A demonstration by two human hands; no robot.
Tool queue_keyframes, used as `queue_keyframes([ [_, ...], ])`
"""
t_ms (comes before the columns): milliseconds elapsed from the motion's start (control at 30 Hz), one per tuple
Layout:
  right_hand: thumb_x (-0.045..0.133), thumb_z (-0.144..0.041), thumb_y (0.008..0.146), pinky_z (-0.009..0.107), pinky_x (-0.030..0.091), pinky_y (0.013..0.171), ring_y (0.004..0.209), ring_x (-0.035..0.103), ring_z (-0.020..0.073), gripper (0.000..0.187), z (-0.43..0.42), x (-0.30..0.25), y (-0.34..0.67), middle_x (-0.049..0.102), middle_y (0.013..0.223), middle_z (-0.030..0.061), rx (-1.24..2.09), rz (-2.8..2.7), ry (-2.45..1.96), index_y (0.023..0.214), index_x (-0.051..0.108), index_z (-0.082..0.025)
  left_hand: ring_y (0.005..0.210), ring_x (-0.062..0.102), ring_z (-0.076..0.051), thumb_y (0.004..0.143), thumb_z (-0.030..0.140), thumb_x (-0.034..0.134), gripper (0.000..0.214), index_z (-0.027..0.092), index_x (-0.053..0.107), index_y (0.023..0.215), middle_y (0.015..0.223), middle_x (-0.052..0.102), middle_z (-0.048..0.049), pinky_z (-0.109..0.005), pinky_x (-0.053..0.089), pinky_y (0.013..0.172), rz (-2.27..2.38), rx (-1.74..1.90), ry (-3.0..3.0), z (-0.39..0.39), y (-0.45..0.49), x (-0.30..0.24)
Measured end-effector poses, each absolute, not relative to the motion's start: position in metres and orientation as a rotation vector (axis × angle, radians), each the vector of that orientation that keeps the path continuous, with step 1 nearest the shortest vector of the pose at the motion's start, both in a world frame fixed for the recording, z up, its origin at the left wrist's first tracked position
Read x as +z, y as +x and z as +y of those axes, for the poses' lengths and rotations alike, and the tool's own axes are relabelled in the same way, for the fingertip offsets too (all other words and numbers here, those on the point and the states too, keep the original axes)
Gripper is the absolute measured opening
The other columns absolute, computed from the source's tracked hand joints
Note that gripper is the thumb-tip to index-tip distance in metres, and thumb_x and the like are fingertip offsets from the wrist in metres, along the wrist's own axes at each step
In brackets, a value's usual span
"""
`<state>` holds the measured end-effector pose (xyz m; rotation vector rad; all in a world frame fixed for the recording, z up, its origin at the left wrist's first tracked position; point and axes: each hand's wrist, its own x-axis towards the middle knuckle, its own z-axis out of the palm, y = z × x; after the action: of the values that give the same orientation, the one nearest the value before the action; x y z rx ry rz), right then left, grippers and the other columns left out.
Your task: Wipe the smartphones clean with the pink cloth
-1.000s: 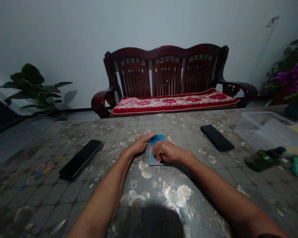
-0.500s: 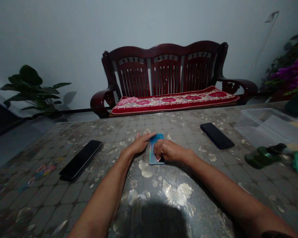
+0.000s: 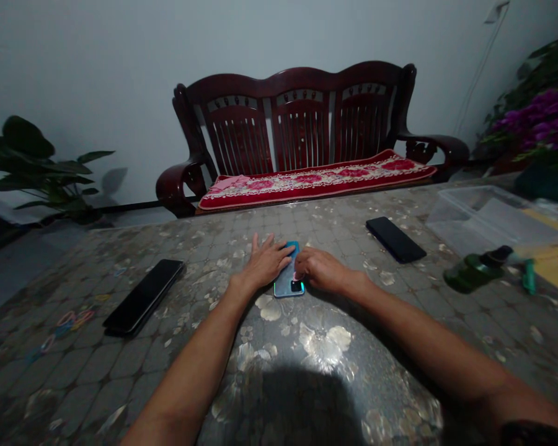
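A blue smartphone (image 3: 286,282) lies back up on the table, its dark camera block towards me. My left hand (image 3: 264,261) is open with spread fingers, its fingertips pressing on the phone's upper left part. My right hand (image 3: 324,270) is closed at the phone's right edge. From under its curled fingers peeks a small bit of pink cloth (image 3: 295,276), touching the phone's back near the camera block. Most of that cloth is hidden by the hand.
Black phones lie at left (image 3: 144,296) and right (image 3: 395,239). On the right are a green bottle (image 3: 474,272) and a clear plastic box (image 3: 465,217). Colourful rings (image 3: 66,319) are at far left. Beyond the patterned table (image 3: 270,341) stands a wooden sofa (image 3: 302,133).
My right hand has slid from the middle of the phone's back to its right edge, uncovering the camera block. The left hand's fingers have spread over the phone. The view has shifted slightly.
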<state>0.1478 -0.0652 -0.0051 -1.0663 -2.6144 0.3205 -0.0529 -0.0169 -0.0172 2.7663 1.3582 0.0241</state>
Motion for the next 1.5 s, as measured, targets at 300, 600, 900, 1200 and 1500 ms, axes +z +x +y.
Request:
queue_keyframes([
  [300, 0.06, 0.001, 0.081, 0.031, 0.045, 0.087, 0.097, 0.061, 0.0225, 0.026, -0.086, -0.005, 0.145, 0.073, 0.095, 0.0115, 0.289, -2.54, -1.255, 0.089, 0.079, -0.014, 0.155, 0.018, -0.037, 0.105, 0.05, 0.033, 0.056, 0.031, 0.035, 0.157, 0.166, 0.031, -0.0119, -0.066, 0.012, 0.121, 1.472, -0.049, 2.78, -0.025, -0.037, -0.034],
  [600, 0.059, -0.001, 0.084, 0.031, 0.045, 0.088, 0.1, 0.061, 0.0239, 0.027, -0.076, -0.008, 0.14, 0.073, 0.1, 0.0128, 0.296, -2.466, -1.333, 0.094, 0.08, -0.014, 0.155, 0.013, -0.041, 0.104, 0.054, 0.03, 0.058, 0.033, 0.032, 0.159, 0.168, 0.025, -0.0128, -0.073, 0.009, 0.117, 1.673, -0.177, 2.687, -0.026, -0.032, -0.025],
  [900, 0.057, -0.004, 0.088, 0.029, 0.042, 0.09, 0.101, 0.06, 0.0225, 0.031, -0.064, -0.019, 0.143, 0.074, 0.101, 0.0112, 0.263, -2.437, -1.354, 0.104, 0.08, -0.016, 0.154, 0.016, -0.041, 0.102, 0.054, 0.033, 0.059, 0.025, 0.045, 0.152, 0.163, 0.033, -0.0164, -0.072, 0.01, 0.118, 1.832, -0.067, 2.725, -0.01, -0.027, -0.031],
  [1200, 0.054, 0.001, 0.085, 0.029, 0.042, 0.087, 0.1, 0.057, 0.023, 0.029, -0.082, -0.014, 0.143, 0.072, 0.097, 0.0125, 0.237, -2.448, -1.458, 0.092, 0.079, -0.012, 0.152, 0.023, -0.04, 0.102, 0.054, 0.034, 0.061, 0.018, 0.043, 0.15, 0.161, 0.037, -0.0171, -0.073, 0.011, 0.117, 1.796, -0.025, 2.682, -0.01, -0.023, -0.034],
  [1500, 0.056, 0.001, 0.083, 0.031, 0.043, 0.086, 0.096, 0.057, 0.0234, 0.027, -0.093, -0.015, 0.142, 0.071, 0.093, 0.0126, 0.203, -2.454, -1.414, 0.089, 0.079, -0.012, 0.152, 0.024, -0.04, 0.101, 0.057, 0.034, 0.062, 0.022, 0.042, 0.152, 0.163, 0.034, -0.0166, -0.073, 0.01, 0.118, 1.795, -0.037, 2.62, -0.009, -0.023, -0.034],
])
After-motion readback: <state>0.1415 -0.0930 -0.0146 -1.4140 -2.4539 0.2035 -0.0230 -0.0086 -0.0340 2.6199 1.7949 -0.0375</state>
